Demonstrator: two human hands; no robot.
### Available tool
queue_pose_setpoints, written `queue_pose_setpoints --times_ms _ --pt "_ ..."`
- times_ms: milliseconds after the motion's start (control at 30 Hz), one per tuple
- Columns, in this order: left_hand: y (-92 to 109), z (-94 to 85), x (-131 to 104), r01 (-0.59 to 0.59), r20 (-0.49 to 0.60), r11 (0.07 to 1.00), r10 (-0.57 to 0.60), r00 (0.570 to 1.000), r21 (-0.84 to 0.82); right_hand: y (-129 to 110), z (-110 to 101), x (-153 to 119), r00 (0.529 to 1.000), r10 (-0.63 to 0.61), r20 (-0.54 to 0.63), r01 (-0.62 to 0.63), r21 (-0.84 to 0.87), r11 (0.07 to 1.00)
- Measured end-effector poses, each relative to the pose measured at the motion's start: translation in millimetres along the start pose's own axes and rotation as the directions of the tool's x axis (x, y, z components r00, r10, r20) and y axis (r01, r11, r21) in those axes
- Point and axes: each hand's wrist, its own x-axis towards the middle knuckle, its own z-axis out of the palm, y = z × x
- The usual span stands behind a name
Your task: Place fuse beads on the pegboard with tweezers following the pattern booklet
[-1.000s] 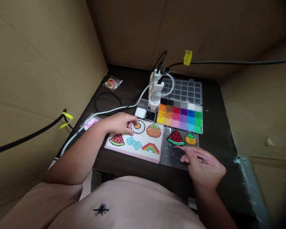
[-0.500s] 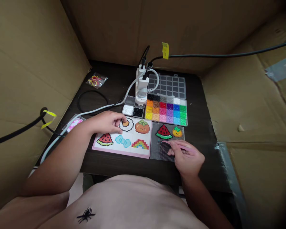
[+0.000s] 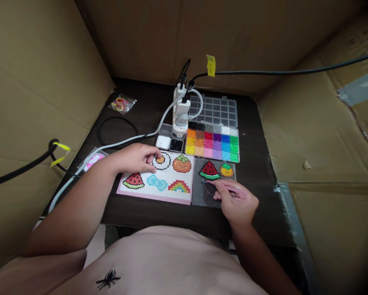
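My left hand [image 3: 140, 159] rests on a printed pattern sheet [image 3: 141, 194], thumb and index finger apart beside the fried-egg picture [image 3: 161, 160]; its other fingers curl under and it holds nothing. Pink tweezers [image 3: 237, 190] are pinched in my right hand [image 3: 238, 204]. Their curved tip is over the clear pegboard [image 3: 199, 198], below a bead watermelon slice [image 3: 210, 170]. An orange bead fruit with a face [image 3: 226, 170] lies to the right of the slice on the same board. Whether the tip grips a bead is too small to tell.
Behind the pegboard stands a sorted bead box [image 3: 212, 142], its compartmented lid [image 3: 221, 111] folded back. Small cases of white beads [image 3: 163, 142] and black beads [image 3: 176, 144] sit left of it. A white power strip [image 3: 180, 110] with cables stands behind; cardboard walls [image 3: 45, 73] surround the table.
The whole view has shifted slightly. My right hand has moved a little to the left over the pegboard with the tweezers. My left hand stays by the fried-egg picture.
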Motion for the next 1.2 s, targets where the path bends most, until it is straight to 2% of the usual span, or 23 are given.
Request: queue_pose_setpoints --times_ms 567,1200 --pt "1.2 -1.0 -1.9 -0.01 0.008 1.0 0.01 1.0 -0.007 3.4 0.1 -0.2 0.998 -0.059 -0.012 0.059 -0.007 0.998" --pt "-1.9 0.4 -0.1 -0.004 -0.002 1.0 0.004 1.0 -0.006 0.3 0.4 -0.3 0.999 -0.033 -0.001 0.033 0.005 0.999"
